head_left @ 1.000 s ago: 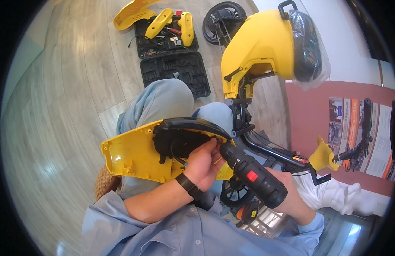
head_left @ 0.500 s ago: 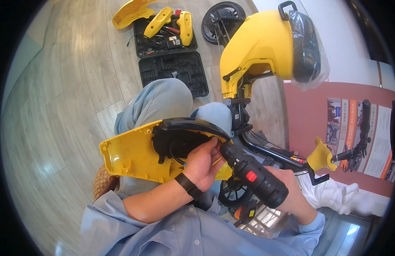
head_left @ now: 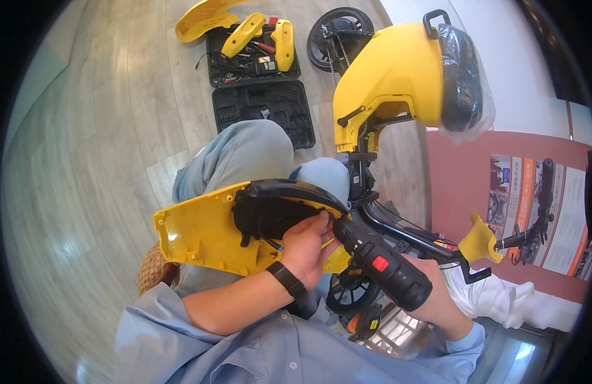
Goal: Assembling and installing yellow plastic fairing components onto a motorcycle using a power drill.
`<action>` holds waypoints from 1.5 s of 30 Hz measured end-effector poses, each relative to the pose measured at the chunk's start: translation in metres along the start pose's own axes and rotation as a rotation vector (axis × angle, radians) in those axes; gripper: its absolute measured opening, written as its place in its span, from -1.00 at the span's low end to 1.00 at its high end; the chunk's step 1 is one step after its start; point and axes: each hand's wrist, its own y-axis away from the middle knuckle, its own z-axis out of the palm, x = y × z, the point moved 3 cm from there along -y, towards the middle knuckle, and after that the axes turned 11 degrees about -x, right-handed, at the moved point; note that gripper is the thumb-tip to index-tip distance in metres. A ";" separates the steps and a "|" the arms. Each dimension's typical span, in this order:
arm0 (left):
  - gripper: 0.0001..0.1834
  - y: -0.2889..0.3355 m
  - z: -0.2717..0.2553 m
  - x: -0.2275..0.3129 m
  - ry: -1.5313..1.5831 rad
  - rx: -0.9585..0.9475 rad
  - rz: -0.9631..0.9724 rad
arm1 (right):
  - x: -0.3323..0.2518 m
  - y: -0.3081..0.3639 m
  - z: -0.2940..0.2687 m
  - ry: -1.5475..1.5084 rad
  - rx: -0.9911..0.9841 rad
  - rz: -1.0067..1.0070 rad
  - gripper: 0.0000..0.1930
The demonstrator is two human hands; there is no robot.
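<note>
A yellow plastic cover panel (head_left: pixel 200 221) rests across my lap, its ribbed inner side up. A black curved plastic part (head_left: pixel 270 211) sits against its far right portion. My right hand (head_left: pixel 430 285) is wrapped around the handle of a black cordless drill (head_left: pixel 379 262) with a red switch on top. The drill's nose points up and left at the black part. My left hand (head_left: pixel 308 246) is closed, thumb and fingers pinched together beside the drill's nose at the black part. Whatever those fingertips hold is too small or hidden to make out.
Ahead on the floor lies an open black toolbox (head_left: pixel 264 115) with yellow pieces and tools. To the right stands a yellow-bodied scooter-like vehicle (head_left: pixel 385 77) with a plastic-wrapped black seat (head_left: pixel 462 80), black frame tube (head_left: pixel 398 230) and wheels. A wicker stool (head_left: pixel 156 272) is under me.
The view has shifted slightly, so the scene sits a little lower and to the right. Both hands, the drill and the panel keep nearly the same places relative to each other.
</note>
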 end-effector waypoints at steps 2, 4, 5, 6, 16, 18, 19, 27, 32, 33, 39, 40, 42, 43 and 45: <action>-0.81 -0.003 -0.001 -0.001 0.018 0.015 0.024 | 0.006 -0.001 0.002 0.005 -0.005 -0.014 -0.55; -0.82 -0.003 0.001 0.000 0.016 0.025 0.021 | 0.006 -0.003 0.002 0.012 -0.006 -0.029 -0.55; -0.82 -0.002 0.002 0.000 0.012 0.036 0.016 | 0.004 -0.004 0.001 -0.005 0.003 -0.036 -0.57; -0.82 -0.003 0.002 0.000 0.011 0.035 0.016 | 0.002 -0.004 0.002 -0.024 0.014 -0.043 -0.58; -0.81 -0.004 -0.003 -0.003 0.022 0.012 0.076 | 0.000 -0.007 0.001 -0.067 0.018 0.007 -0.69; -0.81 -0.003 -0.004 -0.002 0.023 -0.003 0.081 | -0.003 -0.005 -0.002 -0.100 -0.018 0.055 -0.70; -0.81 -0.002 -0.004 -0.002 0.020 -0.020 0.081 | 0.000 -0.004 -0.002 -0.097 -0.019 0.056 -0.70; -0.77 0.004 -0.008 -0.005 -0.029 -0.040 0.144 | 0.001 -0.001 -0.003 -0.050 -0.033 0.109 -0.68; -0.75 0.006 -0.007 -0.005 -0.037 -0.014 0.179 | -0.008 -0.003 -0.003 -0.073 -0.003 0.050 -0.75; -0.75 0.006 -0.007 -0.006 -0.036 -0.015 0.179 | -0.009 -0.002 -0.003 -0.071 -0.006 0.070 -0.73; -0.74 0.006 -0.007 -0.008 -0.023 -0.023 0.203 | -0.001 -0.004 0.001 -0.012 -0.010 0.023 -0.74; -0.74 0.006 -0.007 -0.007 -0.033 -0.022 0.199 | -0.001 -0.004 0.001 -0.011 -0.009 0.023 -0.74; -0.73 0.007 -0.008 -0.007 -0.043 -0.021 0.196 | -0.001 -0.006 0.001 -0.031 -0.020 0.014 -0.75; -0.75 0.007 -0.010 -0.007 -0.054 -0.035 0.190 | -0.003 -0.007 0.000 -0.032 -0.021 0.013 -0.75; -0.76 0.008 -0.012 -0.007 -0.065 -0.049 0.183 | -0.007 -0.009 -0.002 -0.036 -0.036 0.049 -0.75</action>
